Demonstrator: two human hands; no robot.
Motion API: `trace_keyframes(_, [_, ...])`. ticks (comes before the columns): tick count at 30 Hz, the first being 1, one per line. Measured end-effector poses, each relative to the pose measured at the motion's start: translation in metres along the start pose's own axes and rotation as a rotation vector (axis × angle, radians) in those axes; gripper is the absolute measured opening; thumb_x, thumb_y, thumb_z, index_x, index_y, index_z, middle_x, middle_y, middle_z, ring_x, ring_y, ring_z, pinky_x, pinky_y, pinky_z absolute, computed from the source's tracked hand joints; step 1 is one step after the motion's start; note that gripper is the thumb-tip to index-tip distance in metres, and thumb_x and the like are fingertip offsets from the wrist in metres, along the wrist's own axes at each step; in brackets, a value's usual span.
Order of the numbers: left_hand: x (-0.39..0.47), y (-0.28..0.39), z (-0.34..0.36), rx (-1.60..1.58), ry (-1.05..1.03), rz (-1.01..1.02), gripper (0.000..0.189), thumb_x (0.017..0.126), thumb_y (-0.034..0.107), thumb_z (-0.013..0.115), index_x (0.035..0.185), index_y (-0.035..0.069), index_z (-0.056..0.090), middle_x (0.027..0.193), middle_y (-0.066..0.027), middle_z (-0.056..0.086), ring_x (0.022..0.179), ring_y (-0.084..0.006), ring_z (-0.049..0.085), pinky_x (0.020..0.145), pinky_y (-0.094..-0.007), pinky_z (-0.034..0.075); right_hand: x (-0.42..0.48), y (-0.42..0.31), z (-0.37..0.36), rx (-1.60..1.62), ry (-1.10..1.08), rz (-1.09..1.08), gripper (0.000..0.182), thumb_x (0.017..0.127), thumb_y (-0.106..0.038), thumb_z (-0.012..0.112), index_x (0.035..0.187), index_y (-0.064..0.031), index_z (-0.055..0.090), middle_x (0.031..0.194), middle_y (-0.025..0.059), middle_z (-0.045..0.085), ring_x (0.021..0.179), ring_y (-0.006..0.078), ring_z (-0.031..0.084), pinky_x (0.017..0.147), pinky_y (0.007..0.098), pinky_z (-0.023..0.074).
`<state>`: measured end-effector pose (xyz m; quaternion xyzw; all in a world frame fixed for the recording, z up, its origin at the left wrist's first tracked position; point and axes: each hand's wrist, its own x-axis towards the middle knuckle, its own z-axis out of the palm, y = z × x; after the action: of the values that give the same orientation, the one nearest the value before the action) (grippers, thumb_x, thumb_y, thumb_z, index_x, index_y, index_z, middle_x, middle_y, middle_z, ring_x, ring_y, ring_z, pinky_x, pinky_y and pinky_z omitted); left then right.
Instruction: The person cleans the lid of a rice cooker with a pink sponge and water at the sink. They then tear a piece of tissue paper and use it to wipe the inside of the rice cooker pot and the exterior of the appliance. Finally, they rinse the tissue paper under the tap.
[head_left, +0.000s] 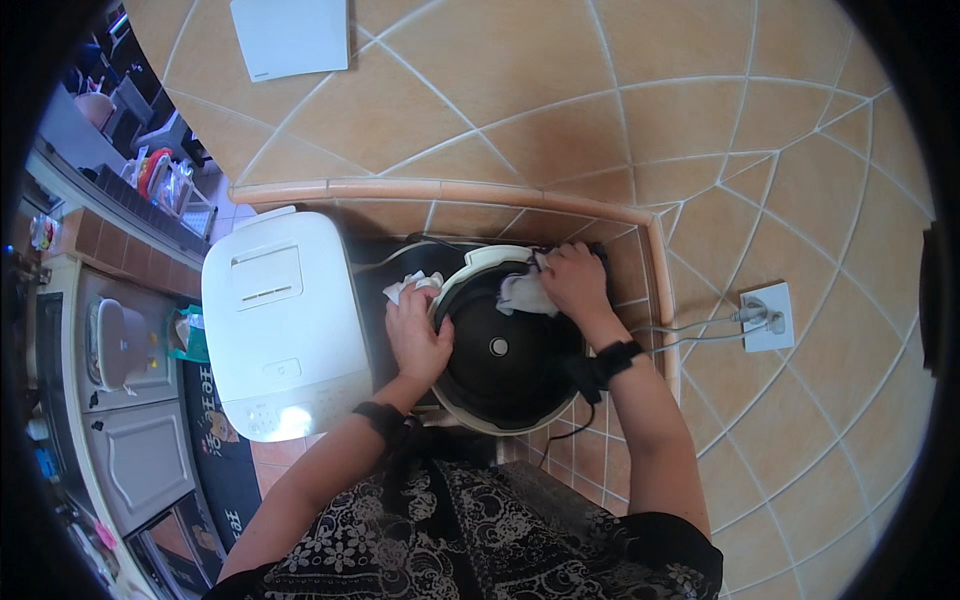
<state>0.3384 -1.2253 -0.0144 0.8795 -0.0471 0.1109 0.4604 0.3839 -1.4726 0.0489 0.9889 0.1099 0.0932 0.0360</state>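
A round electric cooker stands before me without a lid, showing its dark inside and a small pale disc at the centre of the bottom. My left hand grips the cooker's pale rim at the left, thumb on the inner side. A crumpled white tissue shows at its fingertips; whether those fingers also hold it, I cannot tell. At the far right of the rim, my right hand presses a white cloth with dark trim over the edge, part of it hanging inside.
A white rice cooker with its lid down stands left of the round cooker. A low tiled ledge runs behind. Cords lead right to a wall socket. White cabinets and a dark patterned mat are at the left.
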Motion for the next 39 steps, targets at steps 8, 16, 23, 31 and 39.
trace_keyframes(8, [0.002, 0.006, -0.002, 0.031, -0.011, 0.025, 0.04, 0.071, 0.003, 0.066, 0.108, 0.01, 0.053, 0.117, -0.0153, 0.052, 0.106, -0.0399, 0.045, 0.089, -0.0454, 0.038, 0.025, -0.047, 0.029, 0.293, 0.085, -0.067, 0.02, 0.075, -0.012, 0.06, 0.092, -0.0082, 0.069, 0.09, 0.0087, 0.06, 0.089, 0.0306, 0.056, 0.077, 0.0412, 0.0484])
trace_keyframes(16, [0.002, -0.002, -0.001, 0.018, -0.039, -0.015, 0.046, 0.068, 0.006, 0.068, 0.111, 0.013, 0.054, 0.12, -0.0114, 0.052, 0.106, -0.0376, 0.047, 0.089, -0.0447, 0.039, -0.009, -0.039, 0.008, 0.364, 0.127, -0.04, 0.044, 0.072, -0.004, 0.065, 0.115, -0.0107, 0.061, 0.105, 0.0106, 0.058, 0.101, 0.0318, 0.056, 0.085, 0.0401, 0.0492])
trace_keyframes(23, [0.004, 0.003, -0.001, 0.031, -0.026, 0.012, 0.048, 0.067, 0.006, 0.068, 0.113, 0.014, 0.054, 0.121, -0.0112, 0.052, 0.106, -0.037, 0.047, 0.088, -0.0443, 0.04, -0.057, -0.054, 0.055, 0.445, -0.15, 0.057, 0.045, 0.073, -0.013, 0.068, 0.117, -0.0084, 0.061, 0.12, 0.0146, 0.057, 0.11, 0.0346, 0.055, 0.09, 0.0402, 0.0491])
trace_keyframes(31, [0.003, 0.001, -0.001, 0.033, -0.047, -0.014, 0.045, 0.068, 0.007, 0.068, 0.111, 0.014, 0.055, 0.121, -0.0115, 0.053, 0.107, -0.0377, 0.047, 0.089, -0.0453, 0.04, -0.049, -0.107, 0.077, 0.66, -0.072, -0.137, 0.029, 0.073, -0.004, 0.057, 0.1, -0.0051, 0.068, 0.119, 0.012, 0.059, 0.11, 0.0316, 0.055, 0.093, 0.0372, 0.0475])
trace_keyframes(39, [0.003, 0.003, -0.003, 0.021, -0.024, 0.019, 0.045, 0.068, 0.005, 0.068, 0.11, 0.014, 0.056, 0.121, -0.0102, 0.053, 0.107, -0.0372, 0.047, 0.089, -0.0447, 0.039, -0.052, -0.048, 0.062, 0.352, -0.214, 0.056, 0.035, 0.076, -0.004, 0.059, 0.11, -0.0088, 0.061, 0.115, 0.0149, 0.058, 0.098, 0.033, 0.062, 0.083, 0.0392, 0.0529])
